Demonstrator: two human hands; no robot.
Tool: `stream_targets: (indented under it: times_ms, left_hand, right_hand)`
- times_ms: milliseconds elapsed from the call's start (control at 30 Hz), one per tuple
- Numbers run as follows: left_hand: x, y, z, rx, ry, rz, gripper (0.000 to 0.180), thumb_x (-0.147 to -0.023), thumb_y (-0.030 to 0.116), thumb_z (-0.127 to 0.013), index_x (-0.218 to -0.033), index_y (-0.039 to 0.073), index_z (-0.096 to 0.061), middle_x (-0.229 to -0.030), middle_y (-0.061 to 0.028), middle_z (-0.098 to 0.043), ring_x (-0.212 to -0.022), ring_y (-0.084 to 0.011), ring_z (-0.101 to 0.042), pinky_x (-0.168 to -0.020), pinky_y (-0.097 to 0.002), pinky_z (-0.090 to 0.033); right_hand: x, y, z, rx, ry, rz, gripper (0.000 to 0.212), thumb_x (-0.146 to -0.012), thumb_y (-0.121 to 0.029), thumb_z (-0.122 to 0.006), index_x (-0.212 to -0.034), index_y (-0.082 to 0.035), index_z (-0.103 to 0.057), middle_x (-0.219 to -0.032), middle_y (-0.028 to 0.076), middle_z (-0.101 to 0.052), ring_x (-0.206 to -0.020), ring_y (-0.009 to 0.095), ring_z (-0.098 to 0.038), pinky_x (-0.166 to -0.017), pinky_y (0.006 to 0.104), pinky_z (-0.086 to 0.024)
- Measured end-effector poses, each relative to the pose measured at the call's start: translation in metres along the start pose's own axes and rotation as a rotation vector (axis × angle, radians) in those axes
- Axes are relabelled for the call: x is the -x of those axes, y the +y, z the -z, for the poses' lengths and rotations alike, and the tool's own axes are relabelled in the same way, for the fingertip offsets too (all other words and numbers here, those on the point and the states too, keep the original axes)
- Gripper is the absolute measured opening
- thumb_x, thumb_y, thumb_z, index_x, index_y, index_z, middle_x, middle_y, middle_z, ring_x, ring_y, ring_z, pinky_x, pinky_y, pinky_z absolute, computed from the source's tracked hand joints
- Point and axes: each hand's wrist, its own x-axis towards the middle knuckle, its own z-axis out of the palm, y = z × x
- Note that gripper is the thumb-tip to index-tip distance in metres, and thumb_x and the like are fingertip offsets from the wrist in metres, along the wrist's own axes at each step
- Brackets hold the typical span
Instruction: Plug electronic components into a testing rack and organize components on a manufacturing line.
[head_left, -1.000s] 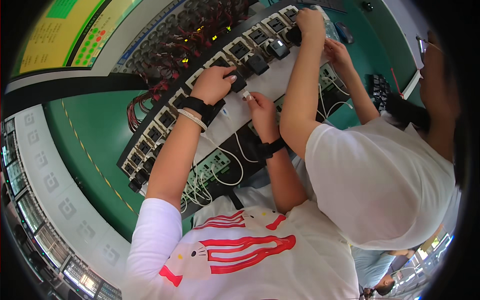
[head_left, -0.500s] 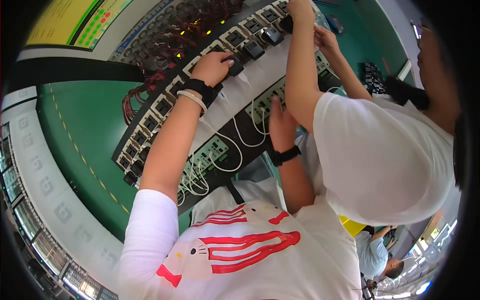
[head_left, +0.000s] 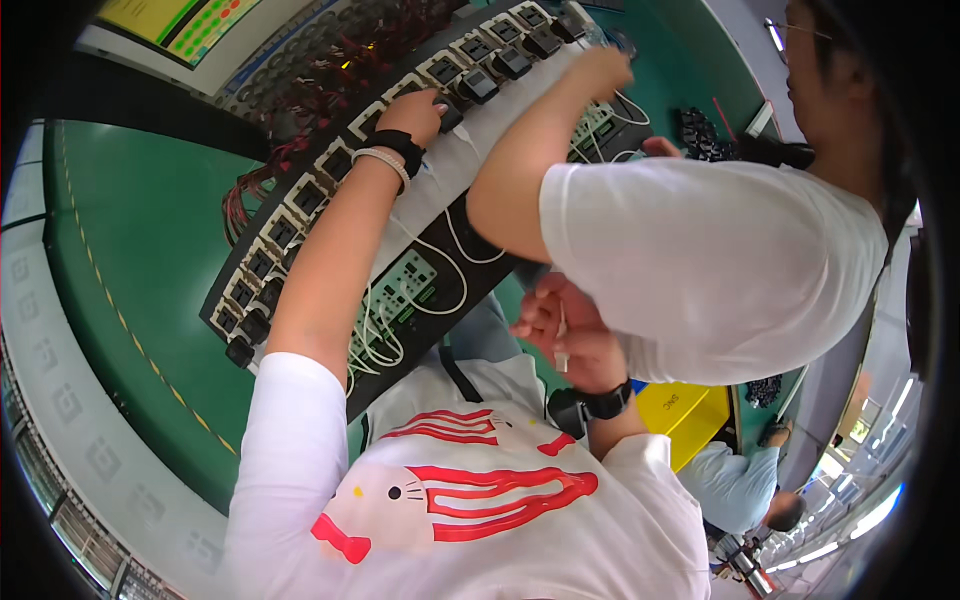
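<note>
My left hand (head_left: 412, 115) is closed round a black power adapter (head_left: 449, 114) seated at the long row of sockets (head_left: 309, 197). More black adapters (head_left: 477, 86) stand in the sockets to its right. Low in front of my body, my right hand (head_left: 595, 355) is turned palm up with curled fingers, holding a white cable plug (head_left: 562, 345). Part of that hand is behind a co-worker's sleeve. Green port boards (head_left: 408, 283) with white cables (head_left: 455, 262) lie along the near side of the rack.
A co-worker's white sleeve (head_left: 690, 260) and bare arm (head_left: 515, 190) reach across from the right, the hand (head_left: 603, 72) near the far end of the row. Red wiring (head_left: 290, 125) and a screen (head_left: 190, 30) are behind. A yellow bin (head_left: 685, 410) stands at right.
My right hand has drawn back from the boards toward my body, and a white plug now shows in it. My left hand stays on the adapter. The co-worker's arm has lowered across the rack.
</note>
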Motion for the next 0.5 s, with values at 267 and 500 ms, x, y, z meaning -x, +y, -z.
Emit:
stream_targets:
  times_ms: [267,500]
  left_hand:
    - [-0.037,0.021,0.006,-0.037,-0.031,-0.043,0.047,-0.085,0.036,-0.057,-0.12,0.004,-0.058,-0.115,-0.0226,-0.06,-0.108,-0.0366,-0.057,-0.092,-0.0417,-0.045]
    - [-0.069,0.026,-0.008,0.081,-0.035,-0.062,0.041,-0.084,0.034,-0.062,-0.114,0.008,-0.064,-0.11,-0.0187,-0.064,-0.105,-0.0335,-0.06,-0.092,-0.0409,-0.046]
  right_hand:
    - [-0.026,-0.055,-0.02,0.612,-0.311,0.18,0.068,-0.067,-0.007,-0.061,-0.132,0.003,-0.041,-0.131,0.023,-0.045,-0.122,0.038,-0.046,-0.104,0.0433,-0.032]
    - [-0.061,-0.083,-0.017,0.603,-0.198,0.175,0.06,-0.07,-0.01,-0.061,-0.126,0.002,-0.043,-0.12,0.019,-0.046,-0.111,0.034,-0.048,-0.095,0.0404,-0.033]
